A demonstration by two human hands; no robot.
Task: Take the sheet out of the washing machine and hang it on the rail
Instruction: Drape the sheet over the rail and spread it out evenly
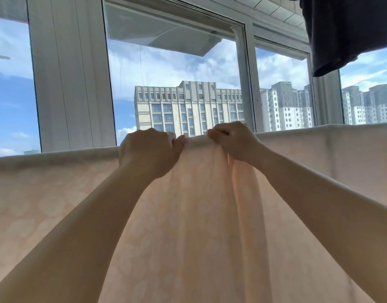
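A pale peach sheet fills the lower half of the head view. It is draped so that its top fold runs across the whole width, lower at the left and rising toward the right. The rail itself cannot be seen; the fabric covers whatever carries it. The cloth carries a faint pattern of lighter round shapes, and sunlight shines through it. Below the middle of the fold the fabric is gathered into long vertical pleats, while the stretches to either side hang flatter.

Behind the sheet stands a wide window with white frames, divided into several panes. Through the glass there are blue sky with clouds, a beige multi-storey building in the middle pane, and paler tower blocks further right.

A dark garment hangs in the upper right corner, above the sheet and apart from it.

Two bare forearms reach up from the bottom corners toward the middle of the fold. The left hand is clenched on the top edge of the sheet, its fingers curled over the fold and its thumb against the fabric. The right hand sits just beside it, a short gap between them, and pinches the same top edge with curled fingers, bunching the cloth beneath it.
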